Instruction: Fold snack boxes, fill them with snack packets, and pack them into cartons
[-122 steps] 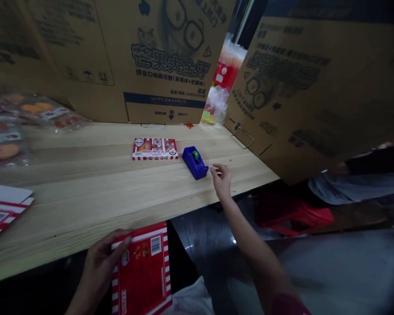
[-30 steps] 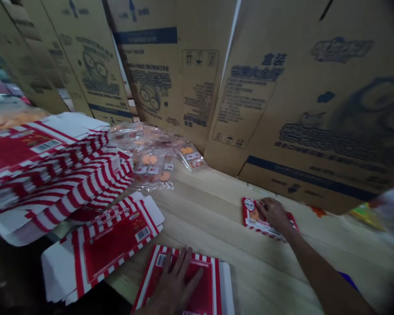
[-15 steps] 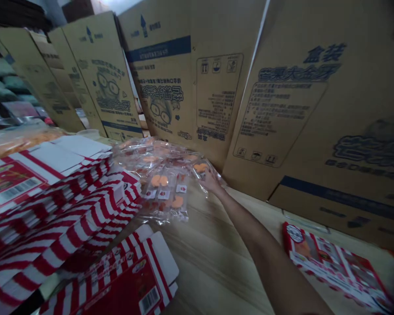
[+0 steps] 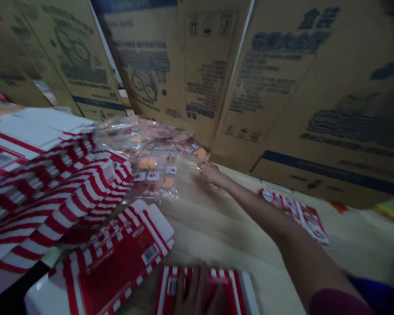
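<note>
My right hand [image 4: 211, 172] reaches far across the wooden table [image 4: 216, 227] to a pile of clear snack packets [image 4: 157, 153] and pinches the edge of one packet [image 4: 200, 154] with an orange piece inside. My left hand [image 4: 200, 295] lies at the bottom edge, fingers flat on a red-and-white striped flat carton [image 4: 231, 284]; it is blurred. A filled red-and-white box [image 4: 298, 214] rests on the table to the right of my forearm.
Stacks of flattened red-and-white striped cartons [image 4: 42, 183] fill the left side, with one loose carton [image 4: 114, 258] at the front. Tall brown cardboard boxes [image 4: 243, 74] wall off the back of the table. A blue object [image 4: 377, 293] shows behind my right arm at bottom right.
The view swung left from the tape dispenser. My right hand left the filled box, reached to the packet pile and now grips a packet's edge. My left hand stays on the flat carton.
</note>
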Demonstrator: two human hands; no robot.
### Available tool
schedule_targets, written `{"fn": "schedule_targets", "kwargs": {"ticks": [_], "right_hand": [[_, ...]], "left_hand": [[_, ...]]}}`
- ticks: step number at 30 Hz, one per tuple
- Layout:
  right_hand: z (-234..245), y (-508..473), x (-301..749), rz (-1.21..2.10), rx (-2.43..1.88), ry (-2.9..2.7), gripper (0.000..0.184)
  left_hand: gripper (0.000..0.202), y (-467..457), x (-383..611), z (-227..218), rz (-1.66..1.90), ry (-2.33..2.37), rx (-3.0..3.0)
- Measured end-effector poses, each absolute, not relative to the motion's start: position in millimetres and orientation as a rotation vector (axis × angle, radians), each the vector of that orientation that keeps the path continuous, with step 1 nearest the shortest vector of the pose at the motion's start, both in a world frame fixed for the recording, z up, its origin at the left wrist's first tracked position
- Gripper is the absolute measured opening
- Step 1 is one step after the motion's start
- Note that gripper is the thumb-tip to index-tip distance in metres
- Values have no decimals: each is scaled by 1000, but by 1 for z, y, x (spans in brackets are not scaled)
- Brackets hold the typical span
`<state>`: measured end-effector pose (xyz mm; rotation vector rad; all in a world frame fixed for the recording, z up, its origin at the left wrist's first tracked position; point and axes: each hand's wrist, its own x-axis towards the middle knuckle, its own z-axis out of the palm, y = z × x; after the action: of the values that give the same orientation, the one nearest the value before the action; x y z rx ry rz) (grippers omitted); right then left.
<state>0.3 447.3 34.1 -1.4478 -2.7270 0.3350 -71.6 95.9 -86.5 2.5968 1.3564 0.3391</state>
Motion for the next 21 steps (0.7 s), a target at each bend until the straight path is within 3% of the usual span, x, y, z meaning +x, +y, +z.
{"fn": "schedule_targets", "kwargs": {"ticks": [4, 8, 10, 15, 21], "right_hand": [[68, 386, 89, 413, -1486, -2741, 24], [89, 321, 174, 596, -1541, -2556, 54], [91, 284, 209, 758, -1498, -2357, 64], [81, 194, 267, 1084, -1439, -1961, 65], [63, 136, 285, 1338, -1392, -2050, 64]], "left_hand": [[107, 80, -60, -45, 78, 1507, 2338], [121, 88, -60, -13, 13, 1458, 2374], [120, 87, -60, -4, -25, 1433, 2414], [101, 77, -60, 6, 81, 1572, 2437], [101, 67, -60, 7, 268, 1703, 2509]]}}
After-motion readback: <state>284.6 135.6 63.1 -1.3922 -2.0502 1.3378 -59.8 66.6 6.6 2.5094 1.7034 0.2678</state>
